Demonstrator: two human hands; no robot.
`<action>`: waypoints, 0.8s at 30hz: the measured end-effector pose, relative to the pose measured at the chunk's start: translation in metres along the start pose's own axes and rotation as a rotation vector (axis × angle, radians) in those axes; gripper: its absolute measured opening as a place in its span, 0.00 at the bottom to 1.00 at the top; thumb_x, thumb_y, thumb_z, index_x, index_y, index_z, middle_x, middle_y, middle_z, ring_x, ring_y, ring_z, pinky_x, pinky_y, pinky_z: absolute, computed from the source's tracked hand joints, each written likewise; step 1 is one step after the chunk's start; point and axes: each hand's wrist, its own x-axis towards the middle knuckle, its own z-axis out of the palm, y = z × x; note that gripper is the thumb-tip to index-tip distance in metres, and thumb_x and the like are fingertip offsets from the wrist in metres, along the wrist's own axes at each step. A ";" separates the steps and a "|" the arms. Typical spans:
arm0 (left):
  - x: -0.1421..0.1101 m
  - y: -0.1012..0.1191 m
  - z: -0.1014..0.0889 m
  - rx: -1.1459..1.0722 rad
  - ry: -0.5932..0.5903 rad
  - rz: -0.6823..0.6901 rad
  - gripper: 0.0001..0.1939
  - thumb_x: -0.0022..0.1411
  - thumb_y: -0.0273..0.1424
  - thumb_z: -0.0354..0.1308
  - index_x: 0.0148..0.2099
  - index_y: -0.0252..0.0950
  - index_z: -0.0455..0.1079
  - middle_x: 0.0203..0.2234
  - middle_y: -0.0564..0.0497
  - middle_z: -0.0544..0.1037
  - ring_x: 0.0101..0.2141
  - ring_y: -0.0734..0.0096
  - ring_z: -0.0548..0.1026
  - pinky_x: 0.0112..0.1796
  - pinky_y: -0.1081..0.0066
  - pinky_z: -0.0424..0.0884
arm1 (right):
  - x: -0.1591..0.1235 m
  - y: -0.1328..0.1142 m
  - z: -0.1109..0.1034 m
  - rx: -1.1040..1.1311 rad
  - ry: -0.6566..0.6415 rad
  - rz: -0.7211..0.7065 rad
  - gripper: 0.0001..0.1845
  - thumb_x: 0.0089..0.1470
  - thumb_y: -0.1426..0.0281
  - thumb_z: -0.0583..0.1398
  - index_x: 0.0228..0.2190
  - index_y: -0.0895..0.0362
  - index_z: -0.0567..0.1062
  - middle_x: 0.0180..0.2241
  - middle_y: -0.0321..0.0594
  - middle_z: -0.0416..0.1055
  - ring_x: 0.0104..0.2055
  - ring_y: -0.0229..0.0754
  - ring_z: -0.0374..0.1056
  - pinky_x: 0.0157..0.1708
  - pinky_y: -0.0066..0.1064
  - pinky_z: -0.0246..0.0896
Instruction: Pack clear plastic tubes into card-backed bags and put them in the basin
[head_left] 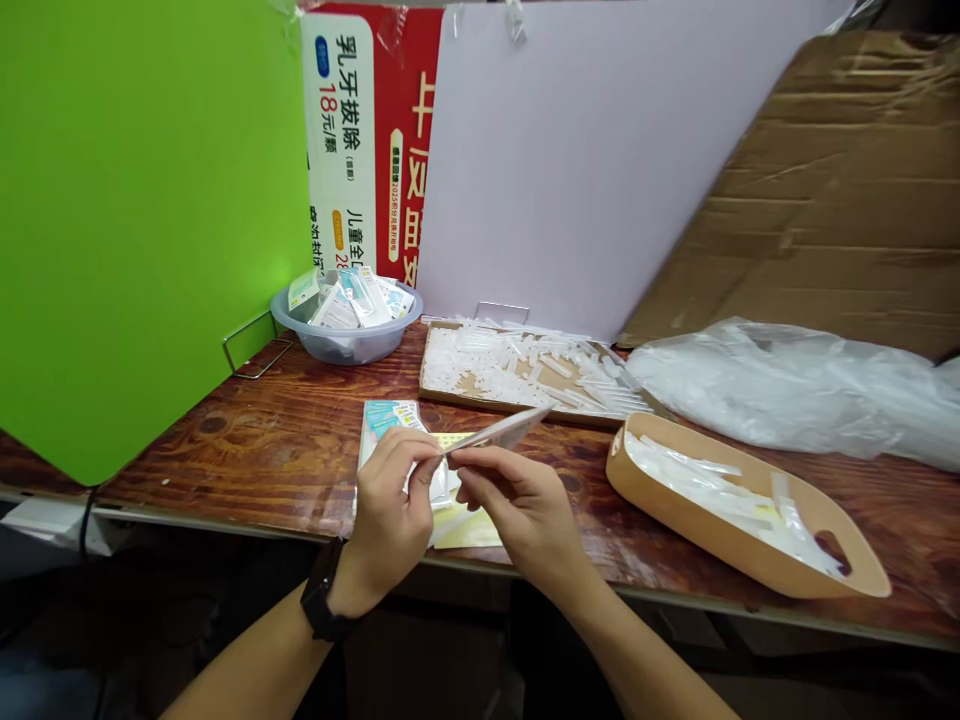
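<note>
My left hand (390, 510) and my right hand (517, 505) meet over the near edge of the wooden table (285, 450). Together they pinch a thin flat clear packet (499, 432) that points up and to the right. The left thumb and forefinger grip its near end, and the right fingers curl round it just beside them. A black watch (324, 598) sits on my left wrist. Under the hands lies a small stack of printed cards and packets (390, 418) with blue and yellow labels.
A clear plastic bowl (346, 342) of packets stands at the back left. A flat cardboard tray (525, 372) holds several clear tubes. A tan scoop-shaped tray (739, 510) with more tubes lies at the right, below a crumpled plastic bag (787, 385). Green, white and cardboard panels enclose the table.
</note>
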 end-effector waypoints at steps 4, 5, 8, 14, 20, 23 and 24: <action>0.000 0.000 0.001 -0.001 -0.053 0.065 0.07 0.62 0.21 0.53 0.35 0.36 0.69 0.32 0.48 0.75 0.37 0.69 0.73 0.40 0.67 0.72 | 0.001 0.001 0.001 -0.048 0.051 -0.020 0.04 0.53 0.68 0.64 0.30 0.57 0.77 0.26 0.37 0.72 0.26 0.35 0.67 0.25 0.26 0.64; 0.000 0.001 0.001 -0.001 -0.064 0.086 0.07 0.61 0.20 0.53 0.35 0.36 0.69 0.32 0.48 0.76 0.37 0.69 0.73 0.40 0.67 0.72 | 0.001 0.001 0.001 -0.039 0.059 -0.023 0.05 0.52 0.68 0.64 0.29 0.57 0.77 0.26 0.36 0.72 0.26 0.35 0.67 0.25 0.25 0.63; 0.002 0.000 0.000 -0.003 -0.099 0.147 0.08 0.61 0.18 0.53 0.36 0.35 0.69 0.31 0.48 0.75 0.37 0.70 0.73 0.39 0.68 0.72 | 0.002 0.000 0.002 -0.007 0.071 -0.034 0.05 0.52 0.68 0.64 0.28 0.57 0.76 0.26 0.35 0.71 0.26 0.34 0.65 0.25 0.24 0.62; 0.003 -0.004 -0.001 0.002 -0.139 0.218 0.08 0.61 0.18 0.52 0.36 0.34 0.68 0.30 0.47 0.75 0.36 0.69 0.72 0.37 0.67 0.72 | 0.003 0.004 -0.001 0.006 0.015 0.011 0.08 0.51 0.67 0.65 0.25 0.56 0.74 0.24 0.35 0.68 0.26 0.35 0.64 0.26 0.25 0.62; -0.003 -0.003 0.001 0.028 -0.094 0.201 0.06 0.61 0.19 0.51 0.34 0.31 0.67 0.30 0.44 0.75 0.35 0.68 0.72 0.37 0.67 0.73 | 0.000 0.010 0.002 -0.024 0.039 -0.014 0.08 0.51 0.66 0.64 0.25 0.55 0.74 0.23 0.35 0.68 0.25 0.36 0.64 0.26 0.26 0.61; -0.003 -0.007 0.001 0.064 -0.049 0.234 0.05 0.60 0.20 0.51 0.33 0.30 0.67 0.29 0.43 0.76 0.34 0.68 0.73 0.38 0.67 0.74 | -0.001 0.018 0.003 -0.075 0.080 -0.021 0.09 0.50 0.62 0.64 0.24 0.52 0.74 0.23 0.36 0.68 0.25 0.38 0.64 0.24 0.28 0.61; -0.003 -0.008 0.001 0.080 -0.033 0.251 0.06 0.60 0.19 0.51 0.33 0.30 0.67 0.29 0.43 0.76 0.34 0.67 0.73 0.38 0.67 0.74 | -0.002 0.022 0.003 -0.111 0.077 -0.017 0.10 0.49 0.60 0.65 0.25 0.51 0.74 0.23 0.36 0.68 0.24 0.38 0.64 0.23 0.29 0.60</action>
